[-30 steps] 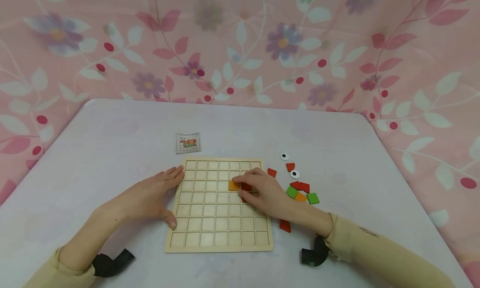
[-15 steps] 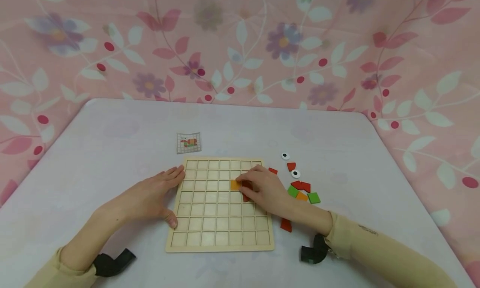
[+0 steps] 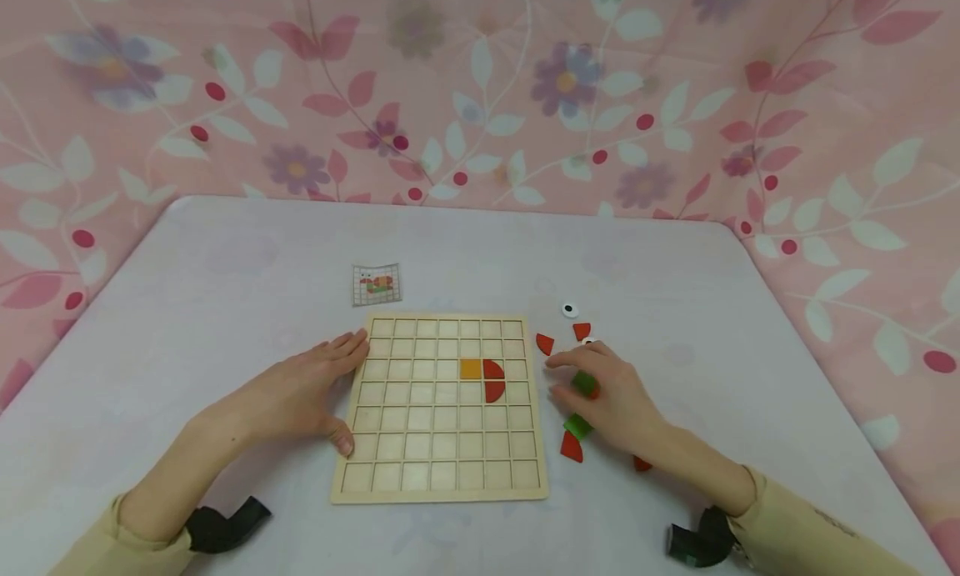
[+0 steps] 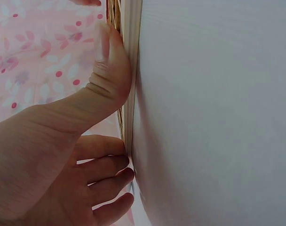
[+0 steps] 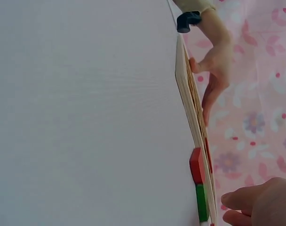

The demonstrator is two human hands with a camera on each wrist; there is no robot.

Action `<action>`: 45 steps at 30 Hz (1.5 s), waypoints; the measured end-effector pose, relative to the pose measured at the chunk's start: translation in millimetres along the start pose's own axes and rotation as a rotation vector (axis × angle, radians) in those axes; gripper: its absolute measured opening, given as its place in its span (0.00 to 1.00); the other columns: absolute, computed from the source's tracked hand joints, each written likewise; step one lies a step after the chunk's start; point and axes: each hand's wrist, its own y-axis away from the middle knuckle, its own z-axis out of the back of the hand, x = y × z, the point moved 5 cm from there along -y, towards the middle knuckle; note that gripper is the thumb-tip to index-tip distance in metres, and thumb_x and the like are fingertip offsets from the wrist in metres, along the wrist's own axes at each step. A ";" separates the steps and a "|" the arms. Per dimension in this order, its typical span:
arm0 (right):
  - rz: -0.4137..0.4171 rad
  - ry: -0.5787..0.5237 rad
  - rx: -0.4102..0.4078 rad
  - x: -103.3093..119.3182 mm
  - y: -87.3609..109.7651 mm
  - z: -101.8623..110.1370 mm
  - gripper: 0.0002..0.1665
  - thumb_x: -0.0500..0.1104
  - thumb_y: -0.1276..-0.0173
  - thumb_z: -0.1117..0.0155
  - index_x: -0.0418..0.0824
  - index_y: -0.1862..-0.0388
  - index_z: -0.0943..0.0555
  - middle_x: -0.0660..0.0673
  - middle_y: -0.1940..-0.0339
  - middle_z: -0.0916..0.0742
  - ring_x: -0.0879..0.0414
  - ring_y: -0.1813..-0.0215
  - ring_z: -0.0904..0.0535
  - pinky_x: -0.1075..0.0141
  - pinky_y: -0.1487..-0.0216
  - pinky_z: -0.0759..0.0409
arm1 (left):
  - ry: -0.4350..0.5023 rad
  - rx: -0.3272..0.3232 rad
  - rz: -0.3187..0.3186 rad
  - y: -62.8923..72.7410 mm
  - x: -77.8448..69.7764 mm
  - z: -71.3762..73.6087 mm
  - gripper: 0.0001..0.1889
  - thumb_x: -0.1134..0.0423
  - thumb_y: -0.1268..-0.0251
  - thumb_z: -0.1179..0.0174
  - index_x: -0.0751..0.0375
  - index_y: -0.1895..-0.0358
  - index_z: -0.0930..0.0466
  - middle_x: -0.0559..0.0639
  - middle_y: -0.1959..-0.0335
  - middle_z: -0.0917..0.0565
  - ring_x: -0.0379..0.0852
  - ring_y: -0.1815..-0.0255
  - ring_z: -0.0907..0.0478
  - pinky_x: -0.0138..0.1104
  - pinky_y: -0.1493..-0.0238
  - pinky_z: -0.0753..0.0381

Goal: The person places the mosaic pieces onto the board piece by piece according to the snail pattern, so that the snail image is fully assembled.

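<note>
A pale wooden grid board [image 3: 442, 494] lies on the table. In its cells sit an orange square tile [image 3: 470, 368] and, right of it, two red quarter-round tiles [image 3: 493, 391], one below the other. My left hand [image 3: 296, 393] rests along the board's left edge, thumb and fingers spread; the left wrist view shows the thumb [image 4: 112, 70] against the rim. Just right of the board, my right hand [image 3: 615, 401] is over loose tiles, thumb and forefinger apart. A green square tile [image 3: 583, 383] shows between them. The hand partly hides an eye disc [image 3: 588, 341] and some tiles.
A small picture card [image 3: 377, 285] lies behind the board. Around my right hand are another eye disc [image 3: 570, 310], red tiles [image 3: 572, 448] and a green tile [image 3: 577, 427]. A floral cloth [image 3: 480, 101] hangs behind the table.
My right hand has left the red tiles on the board and moved right to the loose tiles. Both red quarter-rounds now show in full. The left hand has stayed at the board's edge.
</note>
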 end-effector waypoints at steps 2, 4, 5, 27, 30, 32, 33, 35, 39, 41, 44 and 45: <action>-0.022 0.041 -0.030 -8.3 8.2 8.9 0.22 0.38 0.44 0.21 0.45 0.49 0.14 0.53 0.55 0.13 0.59 0.51 0.22 0.65 0.55 0.14 | -0.002 -0.002 -0.003 0.6 -0.1 0.9 0.70 0.30 0.73 0.27 0.72 0.25 0.42 0.65 0.21 0.46 0.67 0.21 0.47 0.60 0.25 0.42; -0.045 0.064 -0.059 -15.7 15.9 17.3 0.23 0.37 0.46 0.20 0.45 0.50 0.14 0.54 0.56 0.13 0.60 0.52 0.22 0.68 0.55 0.15 | -0.003 -0.004 -0.003 1.0 0.3 1.6 0.70 0.30 0.73 0.27 0.72 0.25 0.42 0.65 0.21 0.46 0.67 0.21 0.47 0.60 0.26 0.41; -0.057 0.073 -0.068 -18.7 19.5 21.0 0.24 0.37 0.47 0.20 0.46 0.50 0.14 0.54 0.56 0.13 0.61 0.51 0.22 0.71 0.54 0.16 | -0.004 -0.005 -0.003 1.1 0.5 1.8 0.70 0.30 0.73 0.27 0.72 0.25 0.42 0.65 0.21 0.46 0.67 0.21 0.47 0.60 0.26 0.41; -0.089 0.067 -0.062 -36.9 42.6 31.3 0.22 0.34 0.48 0.20 0.48 0.54 0.13 0.57 0.59 0.14 0.62 0.55 0.20 0.82 0.54 0.21 | -0.005 -0.019 -0.015 1.4 0.7 0.4 0.71 0.29 0.75 0.27 0.73 0.25 0.42 0.66 0.21 0.45 0.67 0.21 0.47 0.59 0.25 0.42; -0.097 0.035 -0.061 -36.0 42.4 29.7 0.23 0.33 0.49 0.20 0.47 0.53 0.14 0.57 0.59 0.14 0.61 0.56 0.19 0.81 0.54 0.20 | -0.004 -0.020 -0.016 1.6 0.0 0.7 0.70 0.29 0.75 0.27 0.73 0.25 0.41 0.66 0.21 0.45 0.66 0.21 0.47 0.59 0.25 0.42; -0.095 0.011 -0.061 -34.4 41.6 28.7 0.24 0.33 0.49 0.20 0.47 0.52 0.14 0.57 0.59 0.14 0.61 0.55 0.19 0.80 0.52 0.19 | -0.001 -0.019 -0.014 1.5 -0.1 0.5 0.71 0.30 0.75 0.27 0.73 0.25 0.42 0.65 0.21 0.45 0.66 0.21 0.47 0.59 0.25 0.42; -0.089 -0.005 -0.065 -33.3 40.8 28.4 0.24 0.32 0.49 0.20 0.46 0.52 0.14 0.57 0.58 0.13 0.61 0.55 0.19 0.80 0.52 0.19 | 0.000 -0.018 -0.013 1.4 -0.1 0.4 0.71 0.29 0.75 0.27 0.73 0.25 0.42 0.65 0.21 0.45 0.66 0.21 0.47 0.59 0.25 0.42; -0.078 -0.032 -0.071 -31.1 38.7 27.7 0.25 0.32 0.49 0.20 0.46 0.51 0.13 0.56 0.58 0.13 0.61 0.55 0.19 0.80 0.51 0.20 | 0.001 -0.016 -0.009 1.0 0.0 0.0 0.71 0.29 0.75 0.27 0.72 0.25 0.42 0.65 0.21 0.45 0.66 0.21 0.47 0.59 0.25 0.42; -0.060 -0.058 -0.057 -24.5 32.8 24.3 0.24 0.34 0.48 0.20 0.46 0.50 0.13 0.56 0.57 0.13 0.61 0.54 0.19 0.78 0.50 0.19 | 0.002 -0.014 -0.006 0.5 0.5 -0.7 0.71 0.29 0.75 0.27 0.72 0.25 0.42 0.65 0.21 0.45 0.65 0.21 0.47 0.59 0.25 0.42; -0.047 -0.059 -0.047 -21.2 29.3 20.9 0.24 0.35 0.48 0.19 0.46 0.51 0.14 0.56 0.57 0.13 0.61 0.54 0.19 0.78 0.50 0.19 | 0.002 -0.014 -0.007 0.4 0.5 -0.8 0.71 0.29 0.75 0.27 0.71 0.25 0.42 0.65 0.21 0.45 0.65 0.21 0.47 0.59 0.25 0.42; -0.001 -0.073 -0.040 -15.8 23.2 14.2 0.23 0.35 0.47 0.20 0.47 0.51 0.14 0.56 0.57 0.13 0.60 0.54 0.18 0.77 0.51 0.19 | 0.004 -0.013 -0.005 0.3 -0.1 -0.6 0.71 0.29 0.75 0.26 0.72 0.25 0.42 0.65 0.21 0.45 0.65 0.21 0.47 0.59 0.25 0.42; 0.020 -0.083 -0.042 -13.8 20.9 11.9 0.23 0.35 0.47 0.20 0.47 0.52 0.14 0.56 0.57 0.13 0.59 0.54 0.18 0.75 0.51 0.19 | 0.002 -0.013 -0.005 0.3 -0.5 -0.5 0.71 0.29 0.75 0.27 0.72 0.25 0.42 0.65 0.21 0.46 0.66 0.21 0.47 0.59 0.25 0.42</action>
